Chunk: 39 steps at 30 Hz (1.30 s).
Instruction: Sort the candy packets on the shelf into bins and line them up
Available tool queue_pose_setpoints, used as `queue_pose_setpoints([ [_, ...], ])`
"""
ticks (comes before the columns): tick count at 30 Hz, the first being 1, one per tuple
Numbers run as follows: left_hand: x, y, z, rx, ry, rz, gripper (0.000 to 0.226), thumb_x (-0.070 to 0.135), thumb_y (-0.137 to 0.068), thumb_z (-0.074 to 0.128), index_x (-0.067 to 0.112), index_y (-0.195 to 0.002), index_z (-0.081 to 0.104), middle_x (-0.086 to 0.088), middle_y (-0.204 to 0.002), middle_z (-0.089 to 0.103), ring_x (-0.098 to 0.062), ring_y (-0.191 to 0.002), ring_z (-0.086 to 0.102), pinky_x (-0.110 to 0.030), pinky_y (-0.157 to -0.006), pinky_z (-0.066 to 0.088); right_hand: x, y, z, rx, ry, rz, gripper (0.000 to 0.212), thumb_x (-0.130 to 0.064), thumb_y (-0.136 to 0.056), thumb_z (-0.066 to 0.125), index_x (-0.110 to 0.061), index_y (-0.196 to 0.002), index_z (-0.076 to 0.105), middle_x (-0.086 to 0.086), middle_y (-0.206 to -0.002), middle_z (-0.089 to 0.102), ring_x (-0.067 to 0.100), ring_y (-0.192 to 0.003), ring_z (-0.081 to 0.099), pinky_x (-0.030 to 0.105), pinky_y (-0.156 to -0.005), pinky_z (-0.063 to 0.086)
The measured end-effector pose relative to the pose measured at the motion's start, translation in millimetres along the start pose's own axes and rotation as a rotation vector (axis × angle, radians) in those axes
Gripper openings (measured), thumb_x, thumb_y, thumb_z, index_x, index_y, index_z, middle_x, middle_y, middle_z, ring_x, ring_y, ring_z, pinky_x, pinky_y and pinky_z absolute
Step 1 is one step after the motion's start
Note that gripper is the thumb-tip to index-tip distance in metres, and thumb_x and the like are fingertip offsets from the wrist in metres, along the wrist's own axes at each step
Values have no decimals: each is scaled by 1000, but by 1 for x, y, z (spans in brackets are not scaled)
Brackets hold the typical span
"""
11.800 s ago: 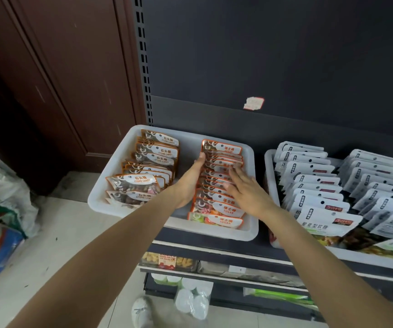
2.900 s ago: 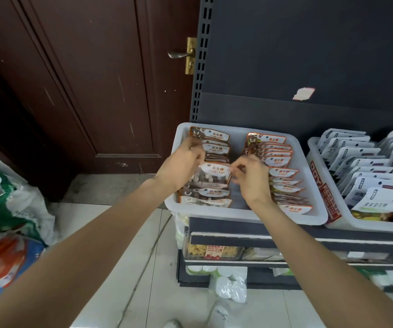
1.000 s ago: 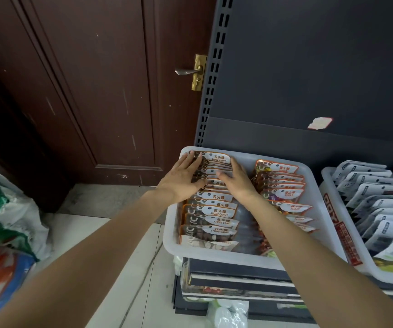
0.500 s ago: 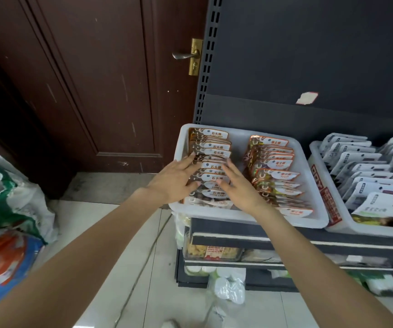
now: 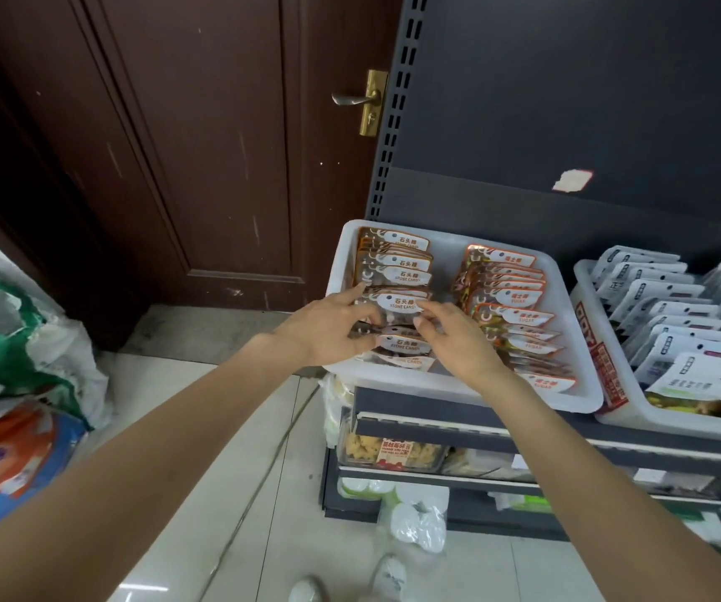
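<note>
The left hand (image 5: 328, 325) and right hand (image 5: 454, 336) are each pinching one side of a candy packet (image 5: 398, 302) in the left row, likely to square it with its neighbours. That row is sitting overlapped in a white bin (image 5: 567, 297) on the shelf (image 5: 458, 417), beside a second row (image 5: 511, 306) of packets.

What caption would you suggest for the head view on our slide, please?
Both hands, left hand and right hand, pinch a stone candy packet in the left row of a white bin.
</note>
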State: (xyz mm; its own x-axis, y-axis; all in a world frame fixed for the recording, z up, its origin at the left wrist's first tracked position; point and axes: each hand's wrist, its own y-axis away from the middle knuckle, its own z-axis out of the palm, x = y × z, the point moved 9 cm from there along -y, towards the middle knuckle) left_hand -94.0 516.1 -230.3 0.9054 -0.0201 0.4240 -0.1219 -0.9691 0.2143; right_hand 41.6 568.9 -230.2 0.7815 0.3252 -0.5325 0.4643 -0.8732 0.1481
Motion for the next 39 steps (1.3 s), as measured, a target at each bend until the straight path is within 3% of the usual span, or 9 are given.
queue_pose_setpoints([
  [6,-4,-10,-11,113,48,7,50,38,-99,42,22,-145,35,0,-153,29,-22,-137,31,-40,-113,29,-4,-24,3,-8,9,-36,53,-27,-101,40,-18,-150,22,-1,-157,17,17,-143,18,30,-115,18],
  [9,0,-14,-14,121,25,26,46,37,-99,40,18,-142,42,-1,-141,43,-22,-129,39,-39,-108,33,1,-29,2,-18,71,-18,42,-27,-102,37,-15,-142,40,9,-142,42,25,-132,38,33,-107,31],
  [12,1,-13,-16,120,-47,66,44,37,-100,38,21,-141,44,1,-138,47,-18,-125,39,-37,-105,34,4,-25,-3,-1,101,-64,34,-21,-101,41,-13,-130,55,10,-125,55,24,-117,51,24,-91,35],
  [20,-10,-33,-7,117,-200,35,51,37,-103,23,21,-151,17,3,-160,8,-16,-147,6,-31,-117,8,11,-37,-11,57,-61,7,54,-23,-102,38,-22,-151,15,-1,-158,14,18,-145,17,30,-115,17],
  [26,-18,-55,3,25,-259,-28,54,40,-103,13,27,-151,-7,0,-158,-17,-17,-143,-24,-38,-116,-11,5,-46,11,-169,-372,71,59,-13,-102,36,-31,-151,8,-1,-157,18,18,-140,28,32,-112,27],
  [29,-14,-55,-4,81,-202,-11,53,37,-103,18,27,-152,-1,0,-159,-13,-16,-145,-18,-36,-117,-7,10,-45,-4,-29,-131,52,62,-14,-101,38,-25,-152,4,3,-160,5,21,-146,12,33,-116,16],
  [31,-7,-48,-11,145,-114,78,51,31,-104,26,24,-152,12,2,-160,4,-14,-147,-3,-29,-118,0,17,-41,-21,78,-77,44,59,-12,-100,39,-21,-152,11,5,-159,12,24,-146,15,35,-116,17],
  [34,-2,-40,-5,107,-131,138,52,36,-103,28,21,-151,17,6,-159,14,-10,-146,9,-24,-117,3,21,-33,-17,1,-102,15,55,-11,-101,38,-23,-151,19,3,-155,25,22,-142,27,34,-115,22],
  [39,-3,-59,-2,83,-221,42,61,52,-100,23,23,-152,12,4,-160,4,-10,-146,-3,-30,-117,-2,9,-38,-1,-109,-189,15,54,-15,-102,36,-25,-151,16,0,-154,28,18,-139,31,28,-110,27],
])
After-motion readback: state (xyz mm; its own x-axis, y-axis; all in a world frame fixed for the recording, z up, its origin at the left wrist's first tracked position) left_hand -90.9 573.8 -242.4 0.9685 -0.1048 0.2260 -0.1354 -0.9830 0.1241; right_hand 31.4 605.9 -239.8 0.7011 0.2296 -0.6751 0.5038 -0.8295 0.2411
